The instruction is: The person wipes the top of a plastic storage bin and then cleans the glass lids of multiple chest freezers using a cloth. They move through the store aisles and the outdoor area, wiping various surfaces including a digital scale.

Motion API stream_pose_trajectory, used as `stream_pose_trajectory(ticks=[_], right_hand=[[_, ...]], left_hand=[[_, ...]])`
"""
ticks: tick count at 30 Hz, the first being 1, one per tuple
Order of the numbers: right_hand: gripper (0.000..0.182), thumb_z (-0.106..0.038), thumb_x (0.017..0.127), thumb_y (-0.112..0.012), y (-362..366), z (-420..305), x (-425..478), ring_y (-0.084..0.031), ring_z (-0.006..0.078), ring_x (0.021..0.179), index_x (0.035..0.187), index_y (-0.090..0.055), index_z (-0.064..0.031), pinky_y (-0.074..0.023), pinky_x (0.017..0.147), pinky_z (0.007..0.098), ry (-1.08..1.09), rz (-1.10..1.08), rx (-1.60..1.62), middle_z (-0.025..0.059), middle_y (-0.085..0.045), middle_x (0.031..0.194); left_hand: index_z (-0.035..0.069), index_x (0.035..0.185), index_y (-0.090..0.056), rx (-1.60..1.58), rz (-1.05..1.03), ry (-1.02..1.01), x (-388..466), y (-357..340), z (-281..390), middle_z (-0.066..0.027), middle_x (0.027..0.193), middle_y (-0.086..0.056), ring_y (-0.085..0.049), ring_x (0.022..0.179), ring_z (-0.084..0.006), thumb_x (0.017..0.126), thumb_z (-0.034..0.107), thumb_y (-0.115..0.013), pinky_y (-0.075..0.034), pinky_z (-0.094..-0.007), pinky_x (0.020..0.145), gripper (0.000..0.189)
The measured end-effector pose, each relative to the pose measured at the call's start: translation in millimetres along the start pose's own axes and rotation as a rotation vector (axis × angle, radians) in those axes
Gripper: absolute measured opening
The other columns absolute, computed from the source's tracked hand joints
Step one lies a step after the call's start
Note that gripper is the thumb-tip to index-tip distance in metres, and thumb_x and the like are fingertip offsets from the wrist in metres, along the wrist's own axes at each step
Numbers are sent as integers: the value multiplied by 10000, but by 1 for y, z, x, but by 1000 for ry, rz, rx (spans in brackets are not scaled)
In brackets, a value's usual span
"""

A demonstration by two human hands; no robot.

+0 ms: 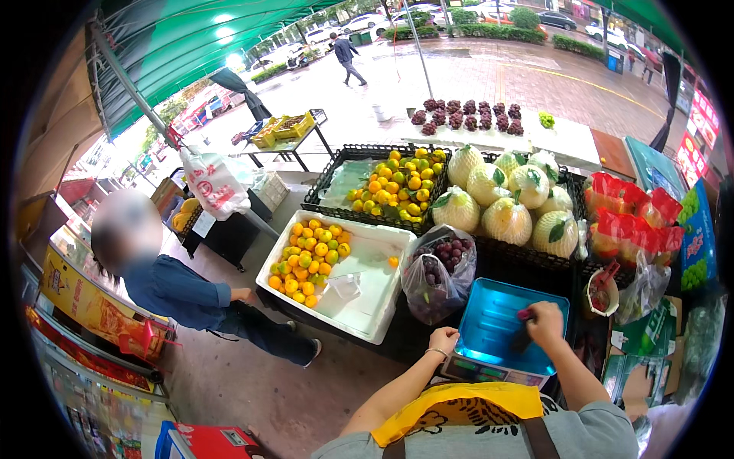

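Observation:
My right hand (pixel 545 322) is over the blue metal pan of a weighing scale (pixel 493 321), closed around a dark object (pixel 522 335) with a reddish end, too blurred to name. At the pan's left edge is my left hand (pixel 443 339), a bracelet on its wrist; whether its fingers pinch anything is unclear. Behind the pan's left side stands a clear plastic bag of dark grapes (pixel 438 272). Beside that bag, a white foam box (pixel 375 321) holds small orange citrus fruits (pixel 309 258) on its left side and one lone fruit at the right.
Black crates hold more citrus (pixel 395 183) and net-wrapped pomelos (pixel 507 198). Red-topped fruit bags (pixel 631 224) and a small container (pixel 602 292) are to the right. A person in blue (pixel 178 292) stands left of the foam box. Grape bunches (pixel 467 115) lie on a far table.

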State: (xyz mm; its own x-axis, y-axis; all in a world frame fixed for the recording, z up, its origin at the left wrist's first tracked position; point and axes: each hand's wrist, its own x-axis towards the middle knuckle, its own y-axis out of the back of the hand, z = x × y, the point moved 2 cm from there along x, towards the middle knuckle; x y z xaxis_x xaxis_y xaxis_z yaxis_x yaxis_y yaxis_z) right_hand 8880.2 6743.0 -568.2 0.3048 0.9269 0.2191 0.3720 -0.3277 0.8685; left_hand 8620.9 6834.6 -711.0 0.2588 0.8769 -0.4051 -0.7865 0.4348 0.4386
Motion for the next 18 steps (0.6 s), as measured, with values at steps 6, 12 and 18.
stream_pose_trajectory(ticks=[6, 12, 18], right_hand=[[636, -247, 693, -673, -76, 91, -14, -415, 385, 1148, 1257, -452, -51, -387, 934, 495, -404, 63, -260, 147, -440, 1301], [473, 17, 619, -591, -122, -5, 4, -433, 370, 1130, 1077, -617, -100, -341, 1002, 454, 6, 36, 52, 105, -530, 1226], [396, 41, 679, -618, -92, -39, -46, -403, 315, 1219, 1025, -671, -145, -306, 1057, 428, 284, -455, 238, 51, -551, 1249]], left_hand=[[40, 937, -696, 7, -9, -23, 4, -4, 3, -115, 896, -694, -664, 823, -218, 803, 151, -656, -508, -317, 766, 179], [51, 932, -697, 72, -31, -5, 8, 2, 9, -116, 906, -692, -665, 841, -231, 802, 156, -655, -508, -324, 782, 173], [59, 941, -693, 14, -61, 59, 8, -1, 2, -114, 921, -690, -663, 851, -227, 808, 144, -641, -504, -330, 792, 166]])
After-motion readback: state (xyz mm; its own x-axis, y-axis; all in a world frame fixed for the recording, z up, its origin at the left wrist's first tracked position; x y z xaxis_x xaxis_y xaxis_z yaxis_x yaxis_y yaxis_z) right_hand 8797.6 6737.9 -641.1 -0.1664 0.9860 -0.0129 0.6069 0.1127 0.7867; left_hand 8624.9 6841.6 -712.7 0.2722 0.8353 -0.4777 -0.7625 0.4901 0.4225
